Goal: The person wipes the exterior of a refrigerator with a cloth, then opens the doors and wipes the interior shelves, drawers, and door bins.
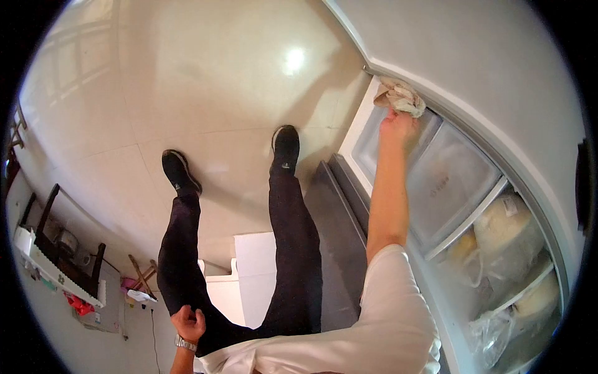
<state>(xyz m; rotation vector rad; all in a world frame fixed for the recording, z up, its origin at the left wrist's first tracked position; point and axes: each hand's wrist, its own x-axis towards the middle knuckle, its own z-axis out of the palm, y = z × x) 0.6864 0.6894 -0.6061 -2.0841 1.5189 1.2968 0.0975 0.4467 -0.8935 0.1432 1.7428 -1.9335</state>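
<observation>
My right hand (400,126) is closed on a crumpled beige cloth (398,98). It reaches to the far corner of an open refrigerator compartment, where the cloth lies against the inner edge by the frame. Below that hand is a translucent drawer front (451,177) inside the compartment. My left hand (189,323), with a metal wristwatch on the wrist, is curled into a fist beside my thigh; nothing shows in it.
Shelves at right hold a bagged pale item (507,227) and crumpled plastic bags (492,333). Dark grey drawer fronts (333,224) stand beside my right leg. A white panel (256,274) is between my legs. A white-edged table (59,265) stands at far left on the tiled floor.
</observation>
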